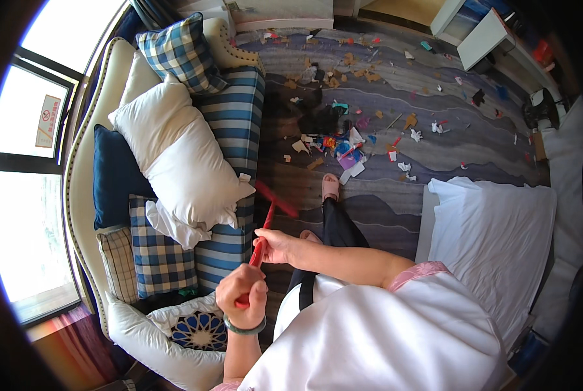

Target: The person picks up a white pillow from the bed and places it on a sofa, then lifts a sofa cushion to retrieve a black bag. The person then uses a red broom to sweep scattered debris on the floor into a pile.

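Both of my hands grip a red broom [257, 254] beside the striped sofa. My left hand [241, 294], with a dark green bangle at the wrist, is closed around the top end of the handle. Lower down the handle, my right hand [276, 246] is wrapped around it. The broom's wide head lies crosswise near the floor by the sofa's front edge; its bristles cannot be made out. Ahead of my pink slipper [330, 187] lies a heap of litter [348, 151], with paper scraps and colourful wrappers.
The sofa [239, 146] on the left carries white pillows [187, 169] and checked cushions [163, 251]. Cardboard bits [334, 81] and other scraps are scattered over the grey carpet [396, 212]. A white sheet [487, 228] covers something low at right; a white desk [483, 39] stands far right.
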`<state>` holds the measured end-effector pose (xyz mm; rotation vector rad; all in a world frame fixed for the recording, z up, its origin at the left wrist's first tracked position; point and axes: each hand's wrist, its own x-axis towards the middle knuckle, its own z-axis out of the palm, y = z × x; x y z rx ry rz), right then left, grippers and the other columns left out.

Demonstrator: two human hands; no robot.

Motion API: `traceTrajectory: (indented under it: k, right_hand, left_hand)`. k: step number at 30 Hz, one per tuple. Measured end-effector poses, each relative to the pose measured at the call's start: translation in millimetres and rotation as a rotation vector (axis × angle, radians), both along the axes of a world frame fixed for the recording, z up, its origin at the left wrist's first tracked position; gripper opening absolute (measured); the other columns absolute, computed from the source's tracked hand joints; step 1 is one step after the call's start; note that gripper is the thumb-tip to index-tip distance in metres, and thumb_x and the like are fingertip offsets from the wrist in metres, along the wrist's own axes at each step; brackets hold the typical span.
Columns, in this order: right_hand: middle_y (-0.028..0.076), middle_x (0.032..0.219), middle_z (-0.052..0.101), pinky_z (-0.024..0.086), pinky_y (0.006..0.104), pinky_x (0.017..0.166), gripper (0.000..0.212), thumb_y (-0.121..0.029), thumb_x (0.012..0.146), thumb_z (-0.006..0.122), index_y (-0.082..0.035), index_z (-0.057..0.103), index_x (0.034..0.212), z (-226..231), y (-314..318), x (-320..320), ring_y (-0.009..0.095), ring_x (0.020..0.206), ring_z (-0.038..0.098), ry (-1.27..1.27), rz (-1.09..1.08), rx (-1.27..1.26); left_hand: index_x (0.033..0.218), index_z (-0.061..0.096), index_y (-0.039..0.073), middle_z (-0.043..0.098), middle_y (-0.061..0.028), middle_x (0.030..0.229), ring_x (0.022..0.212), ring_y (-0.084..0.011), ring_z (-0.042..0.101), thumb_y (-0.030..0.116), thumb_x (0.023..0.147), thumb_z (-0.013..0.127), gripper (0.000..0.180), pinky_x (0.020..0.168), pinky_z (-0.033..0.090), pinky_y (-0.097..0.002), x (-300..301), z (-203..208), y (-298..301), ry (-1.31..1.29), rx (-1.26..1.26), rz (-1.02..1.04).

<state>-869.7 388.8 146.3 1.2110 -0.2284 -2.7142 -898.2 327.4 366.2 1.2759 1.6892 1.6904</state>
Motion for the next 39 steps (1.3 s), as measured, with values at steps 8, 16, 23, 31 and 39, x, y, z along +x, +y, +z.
traceTrajectory:
  k: [8,16,23,31,39]
  right_hand:
    - [-0.002,0.058,0.055,0.049,0.0257,0.049,0.034,-0.038,0.091,0.058,-0.014,0.054,0.069,-58.8,94.8,-34.4,0.012,0.051,0.055,-0.028,0.095,-0.194]
    - [-0.004,0.059,0.055,0.047,0.0237,0.046,0.026,-0.032,0.088,0.058,-0.016,0.053,0.068,-51.6,256.7,-56.5,0.007,0.049,0.053,-0.057,0.071,0.088]
    - [-0.002,0.071,0.06,0.046,0.0257,0.053,0.026,-0.04,0.09,0.059,-0.016,0.053,0.081,-36.9,328.8,-63.0,0.01,0.057,0.056,-0.106,-0.001,0.364]
    - [-0.002,0.075,0.06,0.046,0.0263,0.061,0.027,-0.039,0.091,0.061,-0.016,0.054,0.079,-2.6,299.4,-68.0,0.011,0.069,0.058,-0.049,0.17,0.141]
    - [-0.002,0.059,0.055,0.044,0.023,0.044,0.028,-0.035,0.088,0.06,-0.014,0.054,0.071,-53.0,339.6,-145.8,0.009,0.045,0.051,-0.19,0.075,0.27]
  left_hand:
    - [0.067,0.044,0.002,0.054,-0.0074,0.064,0.056,-0.0136,0.05,0.002,0.088,0.059,0.026,0.053,0.041,-0.0252,-36.1,-38.1,105.7,-0.228,-0.093,0.138]
    - [0.071,0.046,0.005,0.05,-0.0052,0.06,0.056,-0.0139,0.047,0.007,0.09,0.059,0.024,0.074,0.046,-0.0358,-60.2,-38.8,238.7,-0.264,0.0,0.15]
    - [0.068,0.042,0.005,0.049,-0.0053,0.057,0.051,-0.0151,0.047,0.002,0.088,0.055,0.024,0.068,0.046,-0.0372,-62.8,-45.0,272.8,-0.171,0.084,0.192]
    - [0.069,0.044,0.004,0.052,-0.0086,0.058,0.05,-0.0157,0.049,0.003,0.086,0.057,0.022,0.065,0.047,-0.0368,-76.7,-11.2,264.4,-0.143,-0.004,0.201]
    - [0.074,0.045,0.005,0.052,-0.0049,0.065,0.061,-0.0139,0.048,0.006,0.092,0.054,0.02,0.083,0.044,-0.0382,-148.2,-40.8,299.9,-0.247,-0.084,0.182]
